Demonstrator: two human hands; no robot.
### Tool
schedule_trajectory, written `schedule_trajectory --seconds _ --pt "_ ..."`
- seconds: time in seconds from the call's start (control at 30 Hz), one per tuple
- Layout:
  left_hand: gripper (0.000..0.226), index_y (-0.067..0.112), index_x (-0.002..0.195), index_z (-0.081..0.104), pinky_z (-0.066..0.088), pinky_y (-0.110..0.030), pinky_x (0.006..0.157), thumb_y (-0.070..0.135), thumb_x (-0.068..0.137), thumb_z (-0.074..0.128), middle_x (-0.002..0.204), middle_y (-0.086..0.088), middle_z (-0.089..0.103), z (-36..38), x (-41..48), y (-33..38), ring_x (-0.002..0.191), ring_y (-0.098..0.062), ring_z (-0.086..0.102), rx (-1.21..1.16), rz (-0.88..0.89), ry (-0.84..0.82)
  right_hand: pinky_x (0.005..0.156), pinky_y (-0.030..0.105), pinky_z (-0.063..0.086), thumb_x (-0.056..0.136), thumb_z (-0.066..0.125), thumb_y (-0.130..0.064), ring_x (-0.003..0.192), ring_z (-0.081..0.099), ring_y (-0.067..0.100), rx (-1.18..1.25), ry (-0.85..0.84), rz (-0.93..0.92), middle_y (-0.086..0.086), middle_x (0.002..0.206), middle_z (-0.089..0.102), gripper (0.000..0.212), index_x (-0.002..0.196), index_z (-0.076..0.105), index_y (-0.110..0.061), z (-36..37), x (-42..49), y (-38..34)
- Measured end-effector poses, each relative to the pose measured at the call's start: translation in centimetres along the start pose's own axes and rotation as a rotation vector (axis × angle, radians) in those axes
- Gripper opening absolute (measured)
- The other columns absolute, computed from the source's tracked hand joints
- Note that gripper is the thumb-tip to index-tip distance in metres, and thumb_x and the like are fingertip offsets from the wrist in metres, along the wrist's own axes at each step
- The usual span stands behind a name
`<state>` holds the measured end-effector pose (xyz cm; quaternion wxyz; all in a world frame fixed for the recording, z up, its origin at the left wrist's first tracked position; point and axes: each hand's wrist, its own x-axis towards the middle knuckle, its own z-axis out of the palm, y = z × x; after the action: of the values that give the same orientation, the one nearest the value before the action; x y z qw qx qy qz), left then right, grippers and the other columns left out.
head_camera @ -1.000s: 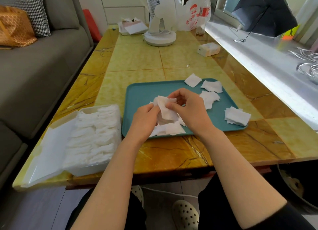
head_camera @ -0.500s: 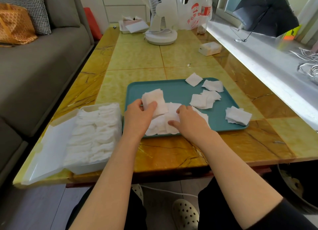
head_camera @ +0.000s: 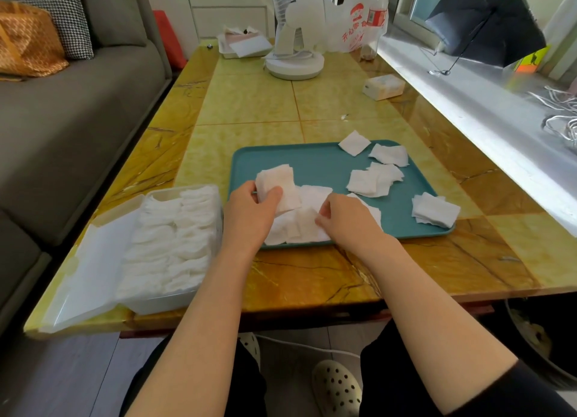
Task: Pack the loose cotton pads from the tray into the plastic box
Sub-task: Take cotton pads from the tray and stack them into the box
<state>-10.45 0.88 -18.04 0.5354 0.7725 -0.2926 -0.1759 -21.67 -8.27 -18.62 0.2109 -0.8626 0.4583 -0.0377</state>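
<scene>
L hand [head_camera: 249,212] grips pad stack [head_camera: 276,184] above tray [head_camera: 312,163] left part | R hand [head_camera: 348,221] fingers curled, pinching at pad heap [head_camera: 296,229] by tray near edge | plastic box [head_camera: 175,244] lower left of frame, lid [head_camera: 84,279] open, just beside tray, directly left of L hand -> L nearer, short leftward carry | more loose pads [head_camera: 373,182] on tray right side

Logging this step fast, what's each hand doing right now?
Left hand: gripping a stack of cotton pads over the tray.
Right hand: fingers curled, pinching at the loose pile on the tray.
</scene>
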Motion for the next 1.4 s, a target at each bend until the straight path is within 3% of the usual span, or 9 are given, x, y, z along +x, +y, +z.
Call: schedule_trajectory --seconds 0.2,0.47,0.6,0.7,0.77,0.93,1.23,1.3,1.4 --pt "0.008 0.016 0.094 0.057 0.044 -0.027 0.065 0.023 0.091 0.059 0.084 0.005 0.059 0.2 -0.1 0.0 0.083 -0.016 0.057 0.045 0.011 -0.007 0.094 0.032 0.040 0.087 0.066 -0.026 0.119 0.051 0.029 0.043 -0.130 0.011 0.016 0.132 0.052 0.072 0.142 0.025 -0.002 0.0 -0.5 -0.5" --pt "0.008 0.017 0.091 0.057 0.046 -0.028 0.067 0.024 0.091 0.059 0.077 0.009 0.056 -0.2 -0.1 0.0 0.080 -0.016 0.057 0.032 -0.020 0.006 0.074 0.029 0.040 0.097 0.050 -0.025 0.091 0.055 0.021 0.092 0.128 -0.033 0.006 0.103 0.064 0.019 0.105 0.060 -0.011 -0.5 -0.2 0.3" --pt "0.008 0.019 0.088 0.057 0.049 -0.037 0.074 0.026 0.091 0.059 0.078 0.007 0.058 -0.4 -0.1 -0.1 0.081 -0.018 0.058 0.045 -0.048 0.008 0.063 0.014 0.040 0.095 0.055 -0.022 0.073 0.051 0.007 0.475 0.384 -0.143 -0.009 0.078 0.054 0.009 0.096 0.058 -0.014 -1.6 -0.2 0.3" --pt "0.010 0.016 0.090 0.060 0.050 -0.038 0.073 0.026 0.090 0.060 0.084 0.000 0.063 -0.3 -0.2 0.2 0.083 -0.021 0.061 0.027 -0.052 -0.004 0.062 0.014 0.051 0.092 0.059 -0.014 0.074 0.057 0.012 0.866 0.235 -0.178 0.003 0.084 0.063 0.007 0.095 0.061 -0.009 -2.1 -0.4 -0.6" --pt "0.016 0.010 0.095 0.065 0.051 -0.040 0.074 0.025 0.090 0.060 0.090 -0.007 0.067 0.0 -0.4 0.7 0.086 -0.024 0.062 -0.018 -0.068 -0.049 0.059 0.015 0.052 0.091 0.059 -0.011 0.075 0.059 0.014 0.949 0.116 -0.183 0.013 0.090 0.065 0.011 0.099 0.063 -0.003 -2.0 -0.6 -1.0" --pt "0.012 0.020 0.090 0.067 0.053 -0.041 0.086 0.029 0.091 0.060 0.098 -0.009 0.070 0.3 -1.2 1.9 0.097 -0.025 0.065 -0.172 -0.112 -0.202 0.058 0.017 0.051 0.089 0.064 -0.017 0.072 0.061 0.014 0.865 0.160 -0.167 0.010 0.085 0.067 0.014 0.096 0.064 -0.005 -1.5 -0.3 -0.9" --pt "0.033 0.020 0.091 0.069 0.050 -0.029 0.079 0.048 0.091 0.052 0.091 -0.002 0.071 0.2 -1.6 2.6 0.085 -0.013 0.064 -0.208 -0.130 -0.267 0.069 0.025 0.048 0.088 0.063 -0.032 0.077 0.061 0.013 0.732 0.248 -0.160 -0.003 0.088 0.065 0.016 0.088 0.060 -0.017 -1.0 -0.3 -0.6" --pt "0.027 0.016 0.096 0.069 0.051 -0.033 0.077 0.041 0.087 0.062 0.095 -0.007 0.071 0.1 -1.7 2.3 0.088 -0.018 0.064 -0.145 -0.104 -0.228 0.065 0.020 0.046 0.088 0.063 -0.030 0.071 0.058 0.008 0.687 0.239 -0.199 -0.010 0.085 0.061 0.010 0.085 0.057 -0.022 -0.8 -0.3 -0.7" --pt "0.007 0.024 0.082 0.062 0.052 -0.037 0.078 0.024 0.089 0.063 0.089 -0.004 0.068 0.0 -1.4 1.7 0.090 -0.022 0.064 -0.116 -0.070 -0.107 0.063 0.017 0.044 0.090 0.061 -0.023 0.076 0.059 0.011 0.627 0.278 -0.184 -0.014 0.085 0.057 0.008 0.090 0.053 -0.022 -0.5 0.0 -0.4"
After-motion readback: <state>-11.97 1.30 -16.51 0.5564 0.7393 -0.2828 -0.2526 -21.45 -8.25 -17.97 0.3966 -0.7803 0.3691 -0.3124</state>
